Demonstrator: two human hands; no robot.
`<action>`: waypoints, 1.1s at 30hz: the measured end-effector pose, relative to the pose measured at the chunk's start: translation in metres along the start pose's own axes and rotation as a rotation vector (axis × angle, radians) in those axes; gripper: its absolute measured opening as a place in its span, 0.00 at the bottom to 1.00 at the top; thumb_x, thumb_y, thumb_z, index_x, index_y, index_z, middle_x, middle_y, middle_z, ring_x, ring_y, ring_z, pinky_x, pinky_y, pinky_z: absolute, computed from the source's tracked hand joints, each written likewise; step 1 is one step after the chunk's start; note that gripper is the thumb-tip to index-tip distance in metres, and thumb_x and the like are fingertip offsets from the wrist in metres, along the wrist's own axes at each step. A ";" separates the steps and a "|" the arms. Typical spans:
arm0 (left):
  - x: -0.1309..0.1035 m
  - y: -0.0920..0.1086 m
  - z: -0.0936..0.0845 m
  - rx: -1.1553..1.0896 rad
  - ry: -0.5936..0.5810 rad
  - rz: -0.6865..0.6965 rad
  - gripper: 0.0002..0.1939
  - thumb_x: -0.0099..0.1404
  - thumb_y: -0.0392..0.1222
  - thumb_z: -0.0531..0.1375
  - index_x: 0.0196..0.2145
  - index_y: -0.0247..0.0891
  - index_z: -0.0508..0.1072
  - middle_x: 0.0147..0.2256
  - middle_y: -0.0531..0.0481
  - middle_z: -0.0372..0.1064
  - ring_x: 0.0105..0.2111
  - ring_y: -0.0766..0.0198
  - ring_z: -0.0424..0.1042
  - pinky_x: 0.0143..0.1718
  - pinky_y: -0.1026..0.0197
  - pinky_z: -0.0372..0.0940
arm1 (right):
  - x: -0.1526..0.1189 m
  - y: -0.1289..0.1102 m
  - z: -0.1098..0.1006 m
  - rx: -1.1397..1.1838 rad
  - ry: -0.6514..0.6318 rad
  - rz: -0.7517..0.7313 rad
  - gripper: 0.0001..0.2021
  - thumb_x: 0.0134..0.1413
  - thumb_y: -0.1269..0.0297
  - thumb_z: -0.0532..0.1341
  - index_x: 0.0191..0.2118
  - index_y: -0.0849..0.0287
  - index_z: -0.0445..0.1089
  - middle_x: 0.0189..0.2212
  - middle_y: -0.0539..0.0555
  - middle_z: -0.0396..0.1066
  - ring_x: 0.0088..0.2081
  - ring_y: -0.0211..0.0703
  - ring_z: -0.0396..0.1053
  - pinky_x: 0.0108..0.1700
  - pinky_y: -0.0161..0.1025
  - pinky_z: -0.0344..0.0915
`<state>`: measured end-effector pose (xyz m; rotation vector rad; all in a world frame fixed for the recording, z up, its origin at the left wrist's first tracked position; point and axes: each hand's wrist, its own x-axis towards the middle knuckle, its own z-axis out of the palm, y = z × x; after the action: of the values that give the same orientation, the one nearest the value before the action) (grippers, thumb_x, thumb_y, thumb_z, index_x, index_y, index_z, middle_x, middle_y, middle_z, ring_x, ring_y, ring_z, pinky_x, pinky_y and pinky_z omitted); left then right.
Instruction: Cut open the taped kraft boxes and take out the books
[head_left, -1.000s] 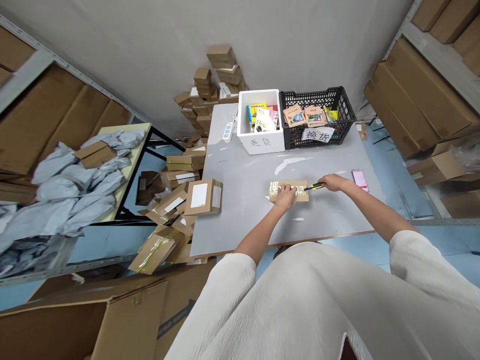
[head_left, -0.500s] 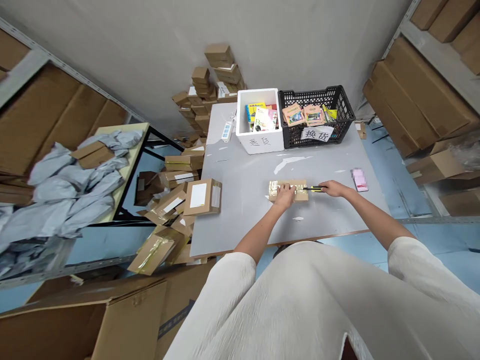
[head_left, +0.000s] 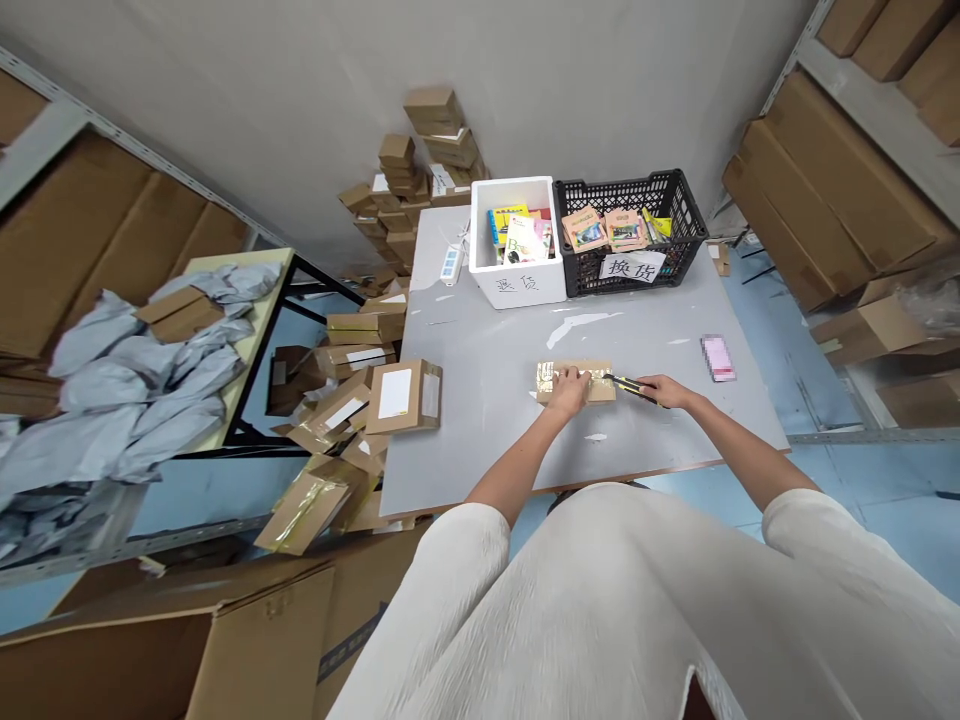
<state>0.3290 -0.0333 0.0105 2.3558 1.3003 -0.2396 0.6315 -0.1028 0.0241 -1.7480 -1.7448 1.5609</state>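
A small cardboard box [head_left: 599, 391] lies on the grey table [head_left: 480, 440], with shiny clear tape along its top. My left hand [head_left: 568, 391] presses on the box from above with bent fingers, holding it in place. At the box's right end is a black and yellow utility knife [head_left: 628, 384], its tip at the taped edge. My right hand [head_left: 666, 391] is closed around the knife's handle. Whether the blade is in the tape cannot be made out.
A white foam box [head_left: 523, 285] of booklets and a black crate [head_left: 679, 262] of packs stand at the back. A pink phone-like item [head_left: 718, 359] lies right. Left are a labelled carton [head_left: 406, 397], piled parcels [head_left: 307, 505] and grey bags [head_left: 142, 380]. A large open carton [head_left: 262, 640] stands front left.
The knife has turned, its handle end swinging toward me while its tip stays near the box's right end. My right hand has shifted slightly right and nearer. My left hand stays on the box.
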 end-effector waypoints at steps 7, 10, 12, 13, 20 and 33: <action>0.001 -0.002 0.001 0.035 0.018 -0.001 0.28 0.67 0.40 0.71 0.61 0.47 0.69 0.63 0.38 0.63 0.65 0.40 0.62 0.69 0.39 0.54 | -0.006 0.007 0.003 0.050 0.004 0.035 0.20 0.64 0.44 0.61 0.46 0.56 0.79 0.31 0.51 0.74 0.30 0.42 0.68 0.31 0.35 0.65; 0.002 -0.003 0.002 0.008 0.035 0.006 0.28 0.67 0.41 0.72 0.61 0.47 0.69 0.63 0.38 0.63 0.66 0.40 0.61 0.69 0.40 0.53 | -0.011 0.007 0.007 0.062 -0.033 0.031 0.20 0.65 0.43 0.62 0.42 0.56 0.78 0.31 0.51 0.75 0.31 0.41 0.69 0.32 0.35 0.67; 0.002 -0.003 0.003 -0.012 0.043 0.004 0.28 0.67 0.40 0.71 0.62 0.48 0.68 0.63 0.38 0.63 0.66 0.40 0.61 0.70 0.39 0.53 | -0.015 0.008 0.009 0.053 -0.081 0.034 0.20 0.65 0.43 0.62 0.42 0.56 0.78 0.31 0.51 0.75 0.30 0.40 0.69 0.31 0.35 0.66; 0.002 -0.003 0.003 -0.018 0.041 0.000 0.28 0.67 0.40 0.70 0.62 0.48 0.68 0.63 0.38 0.63 0.66 0.40 0.61 0.70 0.39 0.52 | -0.016 0.008 0.010 0.050 -0.081 0.040 0.20 0.65 0.43 0.63 0.43 0.56 0.78 0.31 0.51 0.75 0.30 0.40 0.69 0.31 0.34 0.66; -0.005 -0.002 0.000 -0.059 0.083 0.020 0.32 0.70 0.47 0.68 0.67 0.45 0.63 0.63 0.36 0.64 0.65 0.41 0.63 0.70 0.40 0.52 | -0.015 0.001 0.003 0.123 0.140 0.112 0.15 0.68 0.48 0.64 0.42 0.56 0.72 0.36 0.55 0.79 0.34 0.43 0.74 0.33 0.35 0.69; 0.017 0.003 -0.003 -0.052 0.225 -0.017 0.33 0.74 0.35 0.59 0.74 0.46 0.60 0.73 0.34 0.58 0.74 0.43 0.53 0.74 0.39 0.47 | -0.029 -0.024 0.016 -0.558 0.244 -0.104 0.22 0.78 0.53 0.53 0.67 0.49 0.75 0.54 0.60 0.79 0.54 0.56 0.76 0.58 0.47 0.69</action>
<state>0.3408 -0.0204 0.0077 2.3820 1.4110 0.0563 0.6127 -0.1280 0.0504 -1.9312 -2.2325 0.8144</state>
